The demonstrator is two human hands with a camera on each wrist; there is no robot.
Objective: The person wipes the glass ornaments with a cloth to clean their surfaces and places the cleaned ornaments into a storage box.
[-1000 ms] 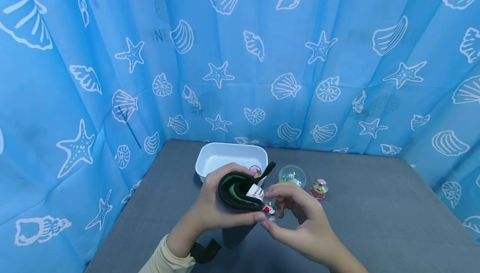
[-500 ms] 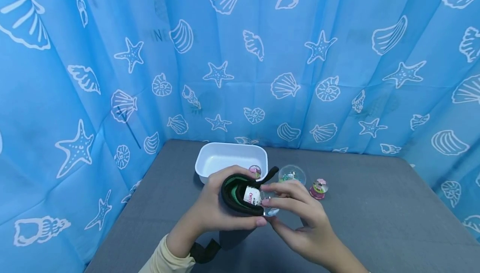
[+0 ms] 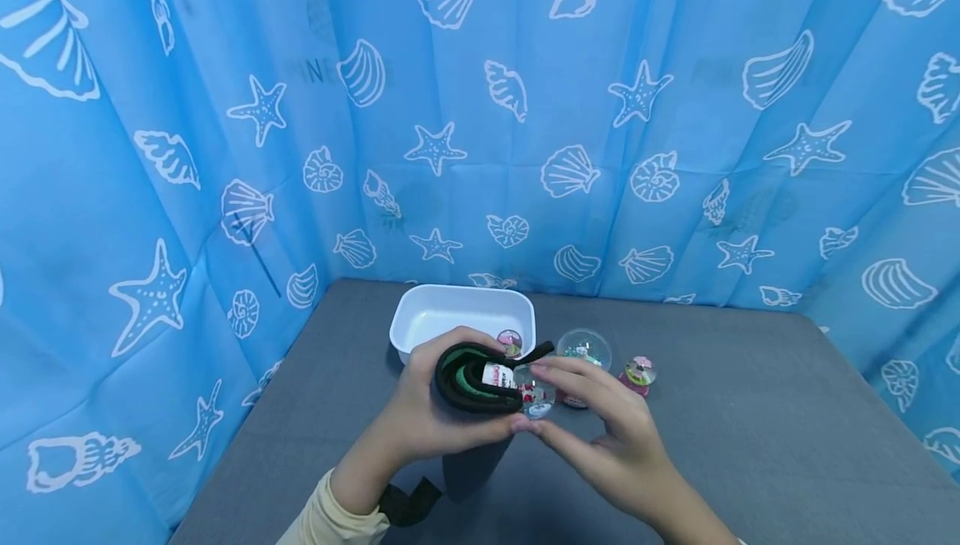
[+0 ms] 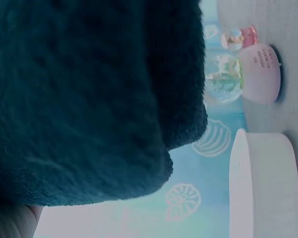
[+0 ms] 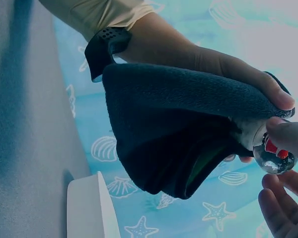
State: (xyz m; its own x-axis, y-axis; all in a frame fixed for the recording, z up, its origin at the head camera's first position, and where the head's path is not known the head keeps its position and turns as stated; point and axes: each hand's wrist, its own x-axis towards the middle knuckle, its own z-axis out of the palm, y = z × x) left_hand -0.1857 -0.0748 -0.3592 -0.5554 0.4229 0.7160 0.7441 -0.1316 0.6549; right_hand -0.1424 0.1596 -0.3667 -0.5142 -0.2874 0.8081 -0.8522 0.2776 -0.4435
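A dark folded towel [image 3: 452, 378], green on its inner side, is gripped by my left hand [image 3: 420, 416]. Its folds wrap the white lettered base [image 3: 498, 377] of a small snow globe. The clear dome [image 3: 537, 399] sticks out to the right, with a red and white figure inside. My right hand [image 3: 611, 428] pinches this dome between thumb and fingers, as the right wrist view also shows at the snow globe [image 5: 274, 157]. Cloth [image 4: 79, 99] fills much of the left wrist view and hides most of the left hand.
A white tub [image 3: 416, 320] stands behind the hands, with a small globe [image 3: 510, 341] at its right end. Right of it are a larger snow globe [image 3: 585, 347] on a pink base [image 4: 260, 73] and a small pink-based one [image 3: 637, 374]. A shell-patterned curtain [image 3: 480, 195] backs the grey table [image 3: 750, 412].
My right fingers have shifted around the dome, covering it more half a second ago and less now. The snow globe has turned within the towel. The left hand keeps its grip.
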